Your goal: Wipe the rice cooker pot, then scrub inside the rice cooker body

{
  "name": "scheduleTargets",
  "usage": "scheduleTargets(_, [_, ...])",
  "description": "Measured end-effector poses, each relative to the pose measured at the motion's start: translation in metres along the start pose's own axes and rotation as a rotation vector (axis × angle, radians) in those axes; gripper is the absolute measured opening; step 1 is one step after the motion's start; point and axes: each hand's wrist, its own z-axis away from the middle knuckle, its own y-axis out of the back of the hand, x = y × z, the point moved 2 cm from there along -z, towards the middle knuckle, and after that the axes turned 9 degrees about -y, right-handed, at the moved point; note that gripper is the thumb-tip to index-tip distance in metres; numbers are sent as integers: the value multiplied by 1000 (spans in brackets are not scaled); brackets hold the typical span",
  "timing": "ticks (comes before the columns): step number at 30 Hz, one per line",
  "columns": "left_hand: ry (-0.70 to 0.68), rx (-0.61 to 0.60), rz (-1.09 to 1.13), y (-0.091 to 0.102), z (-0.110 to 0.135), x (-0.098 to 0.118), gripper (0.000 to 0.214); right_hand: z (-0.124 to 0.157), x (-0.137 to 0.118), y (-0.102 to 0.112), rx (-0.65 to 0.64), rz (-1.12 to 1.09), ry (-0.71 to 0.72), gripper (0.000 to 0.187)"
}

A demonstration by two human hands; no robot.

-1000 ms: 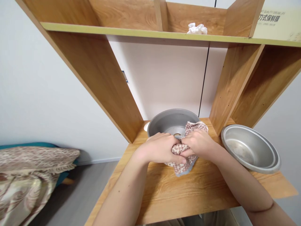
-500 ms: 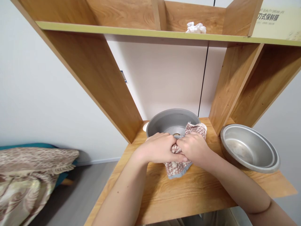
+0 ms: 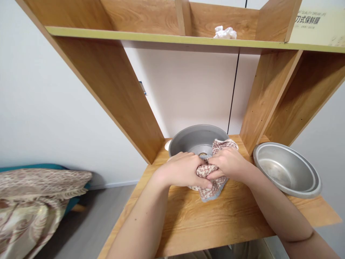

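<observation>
A round grey cooker pot [image 3: 198, 135] stands on the wooden desktop, with a small ring-like fitting at its bottom. My left hand [image 3: 185, 169] is closed over the near rim; its fingertips are hidden inside the pot and its thumb lies against the cloth. A brown-and-white patterned cloth [image 3: 211, 189] with a pale blue edge drapes over the near right rim. It is bunched in my right hand [image 3: 229, 163], which is closed on it at the rim, just right of my left hand.
A silver metal bowl [image 3: 288, 172] sits on the desktop at the right. Wooden uprights and a shelf [image 3: 172, 37] with crumpled white tissue [image 3: 225, 32] and a pale yellow box [image 3: 320, 25] frame the space. At lower left is a patterned fabric cover [image 3: 40, 190].
My right hand has shifted a little right along the rim, pulling the cloth with it and uncovering more of the fold between my hands. My left hand has hardly moved.
</observation>
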Motion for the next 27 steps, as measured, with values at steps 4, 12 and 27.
scheduleTargets(4, [-10,7,-7,-2,0,-1,51,-1,0,0,-10,14,-26,45])
scheduleTargets(12, [-2,21,-33,-1,-2,2,48,-4,-12,-11,21,48,-62,49])
scheduleTargets(27, [4,6,-14,0,0,1,45,-1,-4,-3,1,25,-17,48])
